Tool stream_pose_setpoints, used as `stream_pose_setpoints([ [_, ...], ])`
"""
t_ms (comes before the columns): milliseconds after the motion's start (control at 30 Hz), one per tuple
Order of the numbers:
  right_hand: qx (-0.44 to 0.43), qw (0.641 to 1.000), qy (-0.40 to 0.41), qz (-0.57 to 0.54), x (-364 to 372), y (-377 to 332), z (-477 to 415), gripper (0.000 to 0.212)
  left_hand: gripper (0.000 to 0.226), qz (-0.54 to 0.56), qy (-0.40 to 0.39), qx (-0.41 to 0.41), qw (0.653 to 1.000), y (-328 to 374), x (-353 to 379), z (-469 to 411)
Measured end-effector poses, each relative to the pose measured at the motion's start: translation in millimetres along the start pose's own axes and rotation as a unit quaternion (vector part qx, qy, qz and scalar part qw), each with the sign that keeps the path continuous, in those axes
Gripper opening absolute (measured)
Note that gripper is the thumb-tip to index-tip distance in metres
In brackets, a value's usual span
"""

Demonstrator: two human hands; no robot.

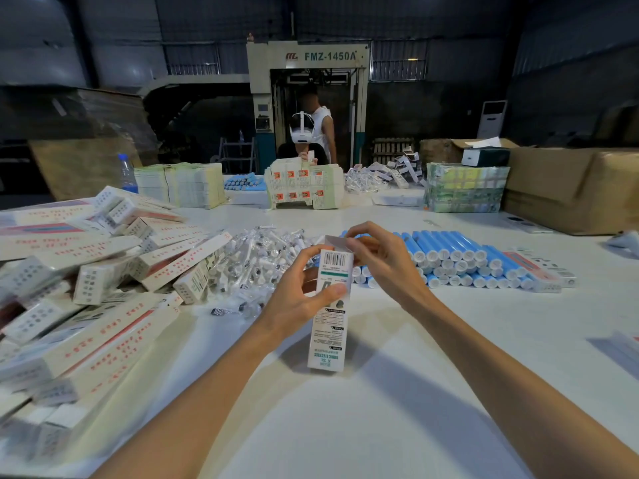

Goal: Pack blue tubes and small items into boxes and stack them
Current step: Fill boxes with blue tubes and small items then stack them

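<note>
Box [329, 326] in left hand [296, 300], seemingly open.

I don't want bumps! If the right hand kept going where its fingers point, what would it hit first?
The open flap of the box, which the right hand is pinching; past it, probably the pile of small wrapped items.

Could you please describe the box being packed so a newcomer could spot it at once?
On the white table, look between the heap of boxes at left and the blue tubes at right. The left hand grips a narrow white box while the right hand pinches its flap. Unlike the heaped boxes, it stands upright, top open.
</note>
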State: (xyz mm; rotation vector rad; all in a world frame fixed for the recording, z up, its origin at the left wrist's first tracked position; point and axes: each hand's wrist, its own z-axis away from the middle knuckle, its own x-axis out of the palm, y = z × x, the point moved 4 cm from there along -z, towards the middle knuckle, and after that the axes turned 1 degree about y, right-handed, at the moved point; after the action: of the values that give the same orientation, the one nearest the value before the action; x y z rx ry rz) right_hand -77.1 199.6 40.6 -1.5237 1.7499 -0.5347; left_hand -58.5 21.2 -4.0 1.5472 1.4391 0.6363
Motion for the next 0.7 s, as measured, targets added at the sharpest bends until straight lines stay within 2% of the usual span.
stream_pose_setpoints([
  [100, 0.036, 0.998, 0.0, -0.055, 0.2, -1.6, 0.9, 0.021, 0.067, -0.01, 0.002, 0.0, 1.0, -0.3, 0.2, -0.2],
  [333, 0.085, 0.993, -0.022, -0.084, 2.2, 3.6, 1.4, 0.008, 0.061, -0.013, 0.004, 0.004, 1.0, 0.6, -0.8, 0.8],
  [500, 0.11, 0.987, 0.006, -0.12, -2.7, 3.8, 0.2, 0.007, 0.07, 0.003, -0.021, 0.015, 1.0, 2.8, 0.2, 1.3],
  [700, 0.146, 0.978, -0.031, -0.146, -4.0, 4.7, -0.4, 0.009, 0.078, 0.001, -0.026, 0.012, 1.0, 2.3, -0.7, 1.6],
])
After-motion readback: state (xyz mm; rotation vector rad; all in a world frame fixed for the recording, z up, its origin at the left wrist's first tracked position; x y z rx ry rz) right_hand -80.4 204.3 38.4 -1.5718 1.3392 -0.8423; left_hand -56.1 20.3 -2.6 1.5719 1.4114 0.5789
